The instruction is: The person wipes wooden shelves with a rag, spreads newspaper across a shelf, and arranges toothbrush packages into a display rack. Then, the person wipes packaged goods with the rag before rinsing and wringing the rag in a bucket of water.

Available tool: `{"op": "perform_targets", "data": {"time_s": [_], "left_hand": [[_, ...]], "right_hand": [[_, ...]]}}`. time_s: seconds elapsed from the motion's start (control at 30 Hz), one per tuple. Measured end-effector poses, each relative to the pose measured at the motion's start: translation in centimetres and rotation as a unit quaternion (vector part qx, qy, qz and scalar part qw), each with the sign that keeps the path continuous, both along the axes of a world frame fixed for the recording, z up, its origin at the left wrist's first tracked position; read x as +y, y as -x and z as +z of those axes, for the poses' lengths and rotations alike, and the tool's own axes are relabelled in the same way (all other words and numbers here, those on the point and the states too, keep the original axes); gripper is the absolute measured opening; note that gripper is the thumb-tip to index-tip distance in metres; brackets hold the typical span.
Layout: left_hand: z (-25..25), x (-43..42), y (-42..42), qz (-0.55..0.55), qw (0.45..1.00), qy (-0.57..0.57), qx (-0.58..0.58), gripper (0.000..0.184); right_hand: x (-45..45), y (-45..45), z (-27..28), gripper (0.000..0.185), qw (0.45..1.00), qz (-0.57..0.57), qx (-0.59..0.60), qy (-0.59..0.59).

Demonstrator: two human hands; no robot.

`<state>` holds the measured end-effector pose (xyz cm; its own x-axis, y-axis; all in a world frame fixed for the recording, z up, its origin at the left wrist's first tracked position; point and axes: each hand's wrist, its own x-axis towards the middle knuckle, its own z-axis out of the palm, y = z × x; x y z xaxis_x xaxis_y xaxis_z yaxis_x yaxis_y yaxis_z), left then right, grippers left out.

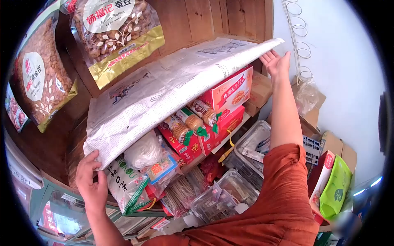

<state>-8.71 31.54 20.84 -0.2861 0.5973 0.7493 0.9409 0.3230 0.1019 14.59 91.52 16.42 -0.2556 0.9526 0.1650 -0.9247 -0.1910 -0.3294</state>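
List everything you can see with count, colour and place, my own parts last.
Newspaper covering: one layer, grey-white, over the shelf
Bean bags: at least two, brown-gold, upper left
Cracker rolls: three, tan, below covering
Boxes: several, red, below covering
Crumpled plastic bag: one, white, left of rolls
Clear bins: at least two, lower centre
Pouch: one, lime, far right
Wooden cabinet: one, brown, behind
Wall: one, pale blue, right
Left hand: one, bare, covering's near-left corner
Right hand: one, bare, covering's right end

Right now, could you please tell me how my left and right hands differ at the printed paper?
The left hand is at the left end of the printed paper, the right hand at its right end. The left hand's fingers curl; the right hand is open, palm showing. Both are bare.
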Motion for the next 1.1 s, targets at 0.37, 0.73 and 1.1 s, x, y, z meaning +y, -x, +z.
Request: {"op": "perform_targets", "data": {"time_s": [0.37, 0.73, 1.1], "left_hand": [[0.2, 0.5, -0.4, 0.009, 1.000, -0.016, 0.005, 0.021], [2.2, 6.9, -0.4, -0.020, 0.998, 0.047, 0.044, 0.017], [3.7, 8.8, -1.8, -0.096, 0.989, 0.097, 0.055, 0.012]], "right_hand": [[1.1, 4.9, 5.4, 0.044, 0.965, -0.081, -0.062, -0.240], [1.1, 6.2, -0.2, 0.058, 0.605, -0.498, -0.569, -0.249], [-12.3, 3.2, 2.9, 0.093, 0.362, -0.154, -0.678, -0.620]]}}
